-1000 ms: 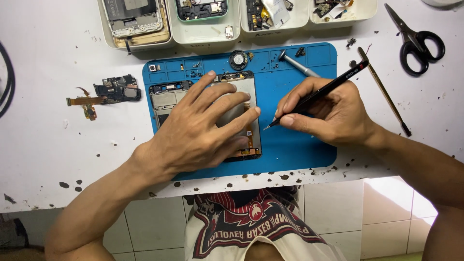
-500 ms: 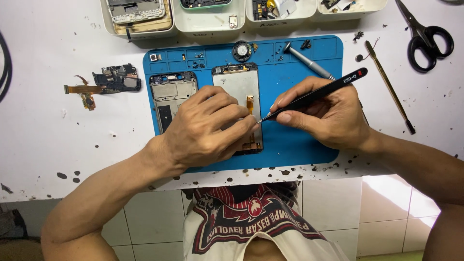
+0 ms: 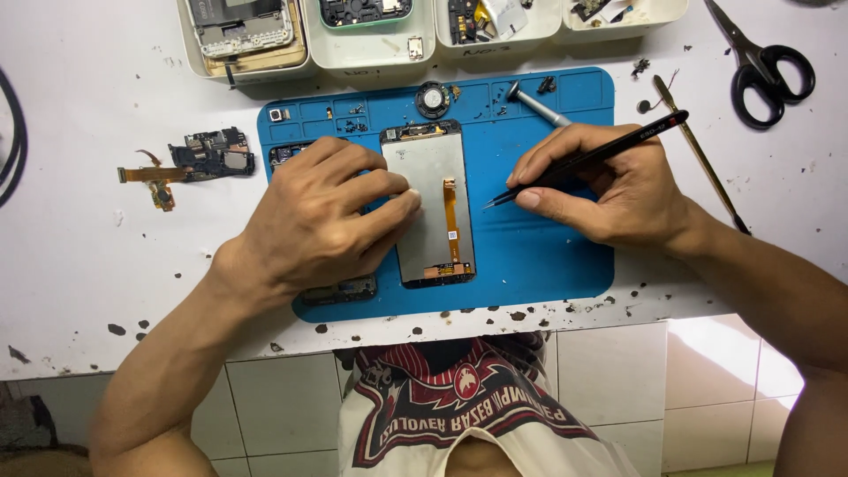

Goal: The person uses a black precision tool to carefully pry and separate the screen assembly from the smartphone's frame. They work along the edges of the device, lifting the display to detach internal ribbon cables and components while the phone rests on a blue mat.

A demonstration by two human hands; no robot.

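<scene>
Black tweezers [image 3: 590, 159] pinched in right hand [image 3: 618, 190]; left hand [image 3: 322, 216] spread, fingertips pressing phone screen panel [image 3: 430, 205].

Left hand [image 3: 322, 216] flat, fingers spread — right hand [image 3: 609, 190] pinched.

On the blue mat [image 3: 548, 256], the left hand [image 3: 322, 221] lay flat, its fingertips [image 3: 408, 196] pressing the left edge of the grey phone screen panel [image 3: 430, 199], which lay face down with an orange flex cable [image 3: 451, 212] along its back. The right hand [image 3: 618, 190] gripped black tweezers [image 3: 587, 159], tip just right of the panel. Scissors [image 3: 760, 62] lay near the table's far right corner, a circuit board [image 3: 208, 155] left of the mat.
</scene>
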